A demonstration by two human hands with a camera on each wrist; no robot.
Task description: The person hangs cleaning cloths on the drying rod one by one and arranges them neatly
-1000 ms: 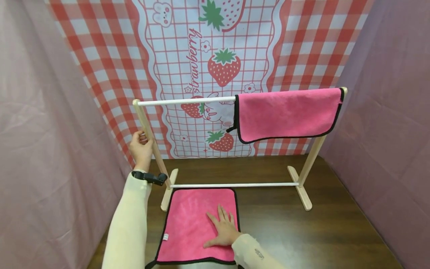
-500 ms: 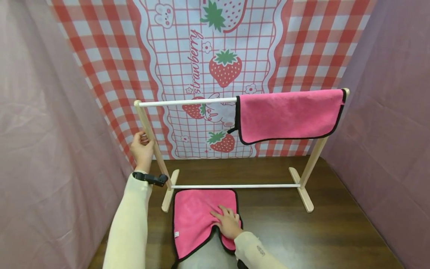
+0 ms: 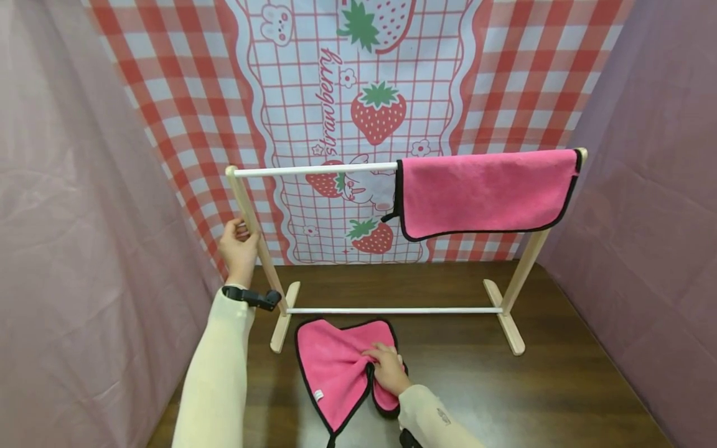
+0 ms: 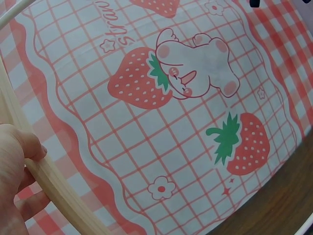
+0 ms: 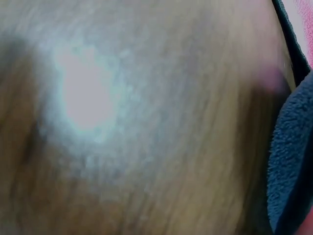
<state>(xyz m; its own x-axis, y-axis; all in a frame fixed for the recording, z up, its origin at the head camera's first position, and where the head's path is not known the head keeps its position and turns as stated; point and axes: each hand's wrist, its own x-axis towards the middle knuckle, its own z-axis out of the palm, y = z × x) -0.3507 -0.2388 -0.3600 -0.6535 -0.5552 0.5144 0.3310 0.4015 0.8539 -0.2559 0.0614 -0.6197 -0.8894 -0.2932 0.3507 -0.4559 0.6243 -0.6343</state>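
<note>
My left hand (image 3: 239, 252) grips the left wooden post (image 3: 250, 208) of a drying rack, with thumb and fingers on either side of it in the left wrist view. On the table, a pink towel (image 3: 330, 354) with black edging lies bunched, its loop corner pointing toward me. My right hand (image 3: 388, 368) pinches this towel near its right side, drawing folds toward the fingers. The right wrist view shows a blue-grey underside (image 5: 293, 152) turned up at the towel's edge. A second pink towel (image 3: 487, 193) hangs over the right half of the rack's white top rod (image 3: 313, 168).
The rack's lower white rod (image 3: 392, 310) runs just beyond the bunched towel, between two wooden feet (image 3: 506, 320). Behind the rack hangs a strawberry-print checked cloth (image 3: 302, 93). Pinkish curtains (image 3: 633, 205) close off both sides of the dark wooden table (image 3: 538, 398).
My right hand has gone from spread flat on the towel to pinching it. The flat towel has bunched up, its left and near edges drawn inward. My left hand stays on the post.
</note>
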